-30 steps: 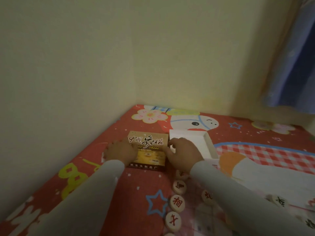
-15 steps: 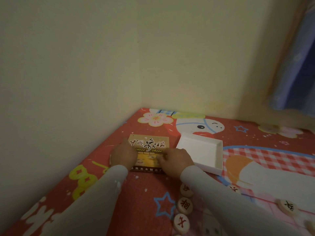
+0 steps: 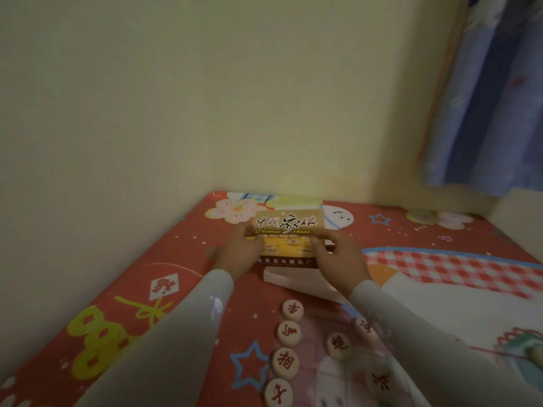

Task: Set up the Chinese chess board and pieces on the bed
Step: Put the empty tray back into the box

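I am looking down at the bed [image 3: 164, 277], its red patterned sheet filling the lower view, with cream walls [image 3: 205, 98] meeting at the far corner and a blue curtain [image 3: 493, 113] hanging at the far right. A clear board sheet [image 3: 332, 374] is lying at the near centre, partly under my right sleeve. The printed box lid [image 3: 286, 239] is being held between both hands, raised and tilted above the white box tray [image 3: 296, 282], which is resting on the sheet just nearer than the lid. My left hand [image 3: 239, 255] is grasping the lid's left edge; my right hand [image 3: 340, 257] is grasping its right edge, fingers curled over the top. Round wooden chess pieces are lying near me: a column of four with red characters [image 3: 285, 362] left of the board sheet, and others [image 3: 338, 343] on the sheet beside my right sleeve.

Compared with half a second ago, the lid is no longer lying flat on the sheet to the left of the tray; it is now lifted and carried rightward over the tray, and both hands have moved with it.
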`<state>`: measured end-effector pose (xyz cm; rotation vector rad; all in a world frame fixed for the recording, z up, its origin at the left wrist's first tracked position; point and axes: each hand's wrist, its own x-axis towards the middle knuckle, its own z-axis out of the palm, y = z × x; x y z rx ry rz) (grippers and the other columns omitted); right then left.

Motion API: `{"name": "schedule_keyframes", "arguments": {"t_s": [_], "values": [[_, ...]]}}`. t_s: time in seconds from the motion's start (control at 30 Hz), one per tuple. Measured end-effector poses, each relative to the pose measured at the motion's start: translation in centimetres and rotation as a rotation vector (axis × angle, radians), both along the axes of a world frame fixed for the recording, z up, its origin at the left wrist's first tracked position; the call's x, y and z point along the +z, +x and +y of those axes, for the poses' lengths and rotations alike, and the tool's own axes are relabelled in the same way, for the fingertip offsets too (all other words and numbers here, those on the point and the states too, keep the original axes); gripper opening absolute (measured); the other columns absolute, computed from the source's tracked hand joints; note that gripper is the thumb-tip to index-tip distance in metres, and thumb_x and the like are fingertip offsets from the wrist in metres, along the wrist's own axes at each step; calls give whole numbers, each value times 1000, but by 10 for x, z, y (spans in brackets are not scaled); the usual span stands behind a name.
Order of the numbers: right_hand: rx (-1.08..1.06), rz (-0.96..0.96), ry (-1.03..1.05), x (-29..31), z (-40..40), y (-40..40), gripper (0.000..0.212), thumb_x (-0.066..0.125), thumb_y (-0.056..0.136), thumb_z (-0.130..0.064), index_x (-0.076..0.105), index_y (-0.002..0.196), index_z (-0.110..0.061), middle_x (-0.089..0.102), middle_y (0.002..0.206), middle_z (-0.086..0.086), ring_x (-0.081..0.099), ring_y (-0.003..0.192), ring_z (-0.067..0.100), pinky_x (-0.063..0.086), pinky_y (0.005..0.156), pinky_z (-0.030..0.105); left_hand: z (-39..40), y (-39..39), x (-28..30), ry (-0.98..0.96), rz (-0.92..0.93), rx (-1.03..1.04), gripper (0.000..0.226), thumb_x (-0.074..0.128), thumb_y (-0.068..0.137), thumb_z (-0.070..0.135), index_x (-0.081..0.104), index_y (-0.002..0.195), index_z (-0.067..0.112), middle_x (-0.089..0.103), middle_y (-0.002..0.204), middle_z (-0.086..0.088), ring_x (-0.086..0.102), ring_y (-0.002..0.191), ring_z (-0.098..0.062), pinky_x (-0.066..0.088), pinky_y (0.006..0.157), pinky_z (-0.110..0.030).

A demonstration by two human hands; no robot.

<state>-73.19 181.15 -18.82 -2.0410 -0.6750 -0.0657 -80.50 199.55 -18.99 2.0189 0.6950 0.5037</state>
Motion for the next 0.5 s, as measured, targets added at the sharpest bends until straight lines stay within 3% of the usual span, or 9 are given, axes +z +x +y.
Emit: {"name": "schedule_keyframes", "arguments": {"t_s": [0.1,0.17,0.3,0.37,0.5], "values": [[-55,-3,-3,-7,-25,11,24,54,89,-26,69,107,-33,66,109,-5,57,104,12,48,89,33,-19,19,-7,-89,1,-106,47,57,84,21,50,131,19,56,133,0,57,110,-17,45,100,-38],[-104,14,-25,-14,-36,13,23,56,90,-26,68,109,-31,63,112,-2,56,102,12,45,87,29,-29,28,-12,-91,19,-131,46,54,88,17,47,134,17,55,132,1,58,93,-10,47,89,-30],[-161,52,-61,-26,-49,13,27,55,90,-30,65,115,-28,58,119,1,59,101,16,50,92,35,-39,41,-22,-45,62,-148,29,50,91,11,51,117,24,54,93,11,44,68,4,40,64,-20],[-159,65,-75,-27,-52,12,28,54,92,-29,64,118,-26,55,121,1,56,102,15,49,93,33,-39,41,-21,-9,92,-154,27,51,91,13,52,116,22,48,80,16,47,68,-1,42,65,-21],[-138,54,-85,-28,-53,10,29,53,94,-28,62,122,-25,53,123,1,48,99,10,44,89,25,-38,33,-16,1,134,-154,36,55,87,18,55,124,16,56,83,11,63,84,-20,51,82,-37]]}}
